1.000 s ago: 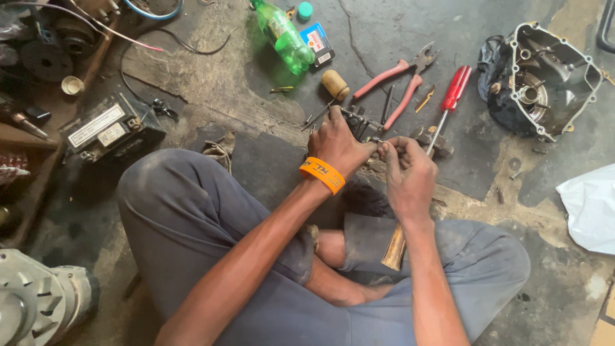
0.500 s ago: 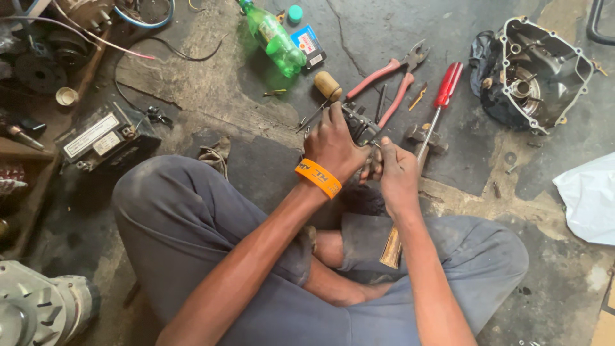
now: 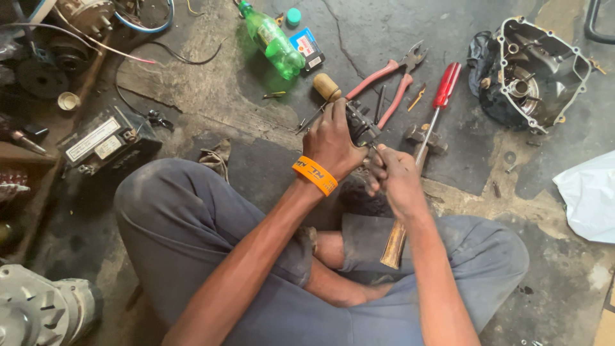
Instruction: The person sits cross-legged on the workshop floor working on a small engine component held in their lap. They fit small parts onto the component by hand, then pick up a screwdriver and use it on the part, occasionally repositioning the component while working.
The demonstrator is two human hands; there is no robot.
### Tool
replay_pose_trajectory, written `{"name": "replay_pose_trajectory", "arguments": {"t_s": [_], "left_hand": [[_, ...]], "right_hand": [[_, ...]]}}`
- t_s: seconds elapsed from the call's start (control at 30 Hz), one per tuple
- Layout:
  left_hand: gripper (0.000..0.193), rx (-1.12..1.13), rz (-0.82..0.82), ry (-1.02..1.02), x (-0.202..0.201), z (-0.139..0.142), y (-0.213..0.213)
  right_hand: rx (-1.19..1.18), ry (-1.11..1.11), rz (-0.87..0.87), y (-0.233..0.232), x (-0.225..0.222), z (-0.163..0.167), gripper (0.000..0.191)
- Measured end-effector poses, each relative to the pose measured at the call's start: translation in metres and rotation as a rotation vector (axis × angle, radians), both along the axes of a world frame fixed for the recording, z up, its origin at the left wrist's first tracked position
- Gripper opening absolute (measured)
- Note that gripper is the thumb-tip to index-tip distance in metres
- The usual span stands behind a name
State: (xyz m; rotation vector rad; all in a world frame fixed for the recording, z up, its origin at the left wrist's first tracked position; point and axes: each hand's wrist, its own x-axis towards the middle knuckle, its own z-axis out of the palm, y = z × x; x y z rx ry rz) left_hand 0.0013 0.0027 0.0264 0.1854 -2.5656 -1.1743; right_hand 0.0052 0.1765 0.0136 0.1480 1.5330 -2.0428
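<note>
I sit cross-legged on a concrete floor. My left hand [image 3: 333,142], with an orange wristband [image 3: 314,175], grips a small dark metal part [image 3: 362,127] held just above the floor. My right hand [image 3: 393,177] is closed beside it, fingers pinched at the part's near edge around something thin that I cannot make out. A wooden handle [image 3: 393,245] lies on my right leg below that hand.
Red-handled pliers [image 3: 384,77], a red screwdriver [image 3: 439,102] and a wooden-handled tool [image 3: 326,86] lie just beyond my hands. A green bottle [image 3: 272,40] is further back, an engine cover [image 3: 535,70] at the right, a white bag [image 3: 589,195], a black box [image 3: 106,144] left.
Both hands have stayed together on the dark part, shifting only slightly. The view has drifted a little.
</note>
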Motion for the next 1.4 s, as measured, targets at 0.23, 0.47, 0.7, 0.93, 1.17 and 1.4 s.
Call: {"name": "replay_pose_trajectory", "arguments": {"t_s": [0.23, 0.47, 0.7, 0.93, 1.17, 1.4], "left_hand": [[0.088, 0.135, -0.143, -0.19, -0.007, 0.005, -0.005], [0.095, 0.172, -0.263, -0.177, -0.007, 0.0, -0.011], [0.096, 0.151, -0.262, -0.119, -0.006, -0.006, -0.009], [0.091, 0.205, -0.322, -0.096, 0.001, 0.006, -0.01], [0.055, 0.08, -0.409, 0.07, 0.009, 0.002, -0.005], [0.044, 0.166, -0.395, -0.088, 0.011, -0.002, -0.006]], "right_hand": [[0.267, 0.28, -0.008, 0.005, -0.013, 0.028, 0.036], [-0.105, 0.144, -0.06, 0.008, -0.011, 0.021, 0.044], [-0.179, 0.102, -0.084, 0.012, -0.011, 0.009, 0.035], [-0.185, 0.036, -0.063, 0.013, -0.02, 0.002, 0.033], [-0.245, -0.066, -0.085, 0.024, -0.024, -0.009, 0.034], [-0.213, -0.057, -0.099, 0.02, -0.024, -0.013, 0.031]]}}
